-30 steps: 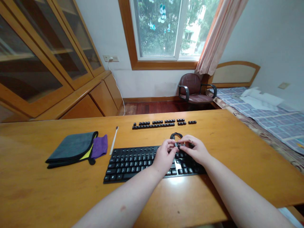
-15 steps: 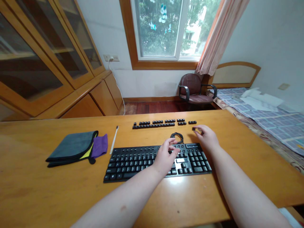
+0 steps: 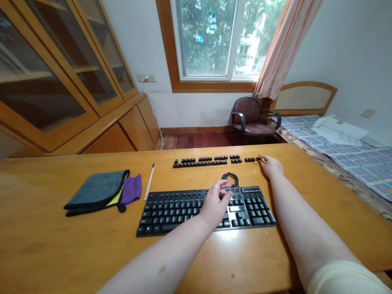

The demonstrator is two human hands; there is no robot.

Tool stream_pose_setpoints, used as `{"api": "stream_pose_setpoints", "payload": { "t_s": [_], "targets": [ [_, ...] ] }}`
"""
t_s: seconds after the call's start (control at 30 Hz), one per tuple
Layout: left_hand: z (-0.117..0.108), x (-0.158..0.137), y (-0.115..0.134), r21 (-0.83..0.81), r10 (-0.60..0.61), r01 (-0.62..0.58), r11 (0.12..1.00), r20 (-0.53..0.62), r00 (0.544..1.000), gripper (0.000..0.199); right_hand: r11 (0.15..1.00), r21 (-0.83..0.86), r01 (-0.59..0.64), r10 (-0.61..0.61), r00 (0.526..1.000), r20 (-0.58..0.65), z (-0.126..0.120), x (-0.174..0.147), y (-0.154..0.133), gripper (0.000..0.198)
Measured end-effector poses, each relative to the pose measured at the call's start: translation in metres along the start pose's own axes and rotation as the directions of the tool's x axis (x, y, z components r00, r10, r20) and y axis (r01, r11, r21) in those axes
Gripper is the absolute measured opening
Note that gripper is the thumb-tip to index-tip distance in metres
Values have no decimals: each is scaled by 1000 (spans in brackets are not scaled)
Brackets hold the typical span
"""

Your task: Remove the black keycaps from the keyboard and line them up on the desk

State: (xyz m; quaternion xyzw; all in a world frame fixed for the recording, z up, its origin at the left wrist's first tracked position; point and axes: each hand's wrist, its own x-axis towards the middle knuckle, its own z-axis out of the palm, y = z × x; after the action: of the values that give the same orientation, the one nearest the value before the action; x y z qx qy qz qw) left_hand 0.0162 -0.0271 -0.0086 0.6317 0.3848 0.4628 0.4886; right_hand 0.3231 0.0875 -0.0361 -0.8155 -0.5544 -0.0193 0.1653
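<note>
A black keyboard (image 3: 174,210) lies on the wooden desk in front of me, its upper rows showing small posts in place of keycaps. Over its right half hovers my left hand (image 3: 215,203), fingers loosely bent and apart, with nothing visible in them. Beyond the keyboard, two rows of loose black keycaps (image 3: 200,163) run across the desk. My right hand (image 3: 272,166) is at the right end of these rows, thumb and fingers pinched on a small black keycap (image 3: 259,159) at the desk surface. Its fingers partly cover that keycap.
A coiled black cable (image 3: 234,178) sits behind the keyboard. Left of the keyboard lie a white toothbrush (image 3: 150,181), a purple cloth (image 3: 131,189) and a folded grey towel (image 3: 98,188). Past the desk are a brown armchair (image 3: 248,116) and a bed (image 3: 339,139).
My right hand has moved away from me and slightly right, taking the keycap to the end of the loose row. My left hand has stayed over the keyboard. The view has shifted slightly.
</note>
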Motion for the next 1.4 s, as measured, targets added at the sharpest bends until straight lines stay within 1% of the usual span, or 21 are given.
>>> {"api": "stream_pose_setpoints", "payload": {
  "t_s": [0.23,0.8,1.1,1.4],
  "targets": [
    [0,0,2,30,-8,7,1000,7,1000,30,998,-47,29,-28,999,27,-1,-3,-3,36],
    [-1,-1,3,40,-2,1,999,17,1000,29,999,-31,45,-44,999,25,-1,-3,-7,36],
    [0,-1,3,69,3,-5,998,24,1000,29,997,-15,69,-69,998,11,-1,-3,-8,34],
    [1,-1,1,61,-4,3,998,22,1000,29,996,-9,91,-91,996,3,-1,-3,-7,33]
  ]
}}
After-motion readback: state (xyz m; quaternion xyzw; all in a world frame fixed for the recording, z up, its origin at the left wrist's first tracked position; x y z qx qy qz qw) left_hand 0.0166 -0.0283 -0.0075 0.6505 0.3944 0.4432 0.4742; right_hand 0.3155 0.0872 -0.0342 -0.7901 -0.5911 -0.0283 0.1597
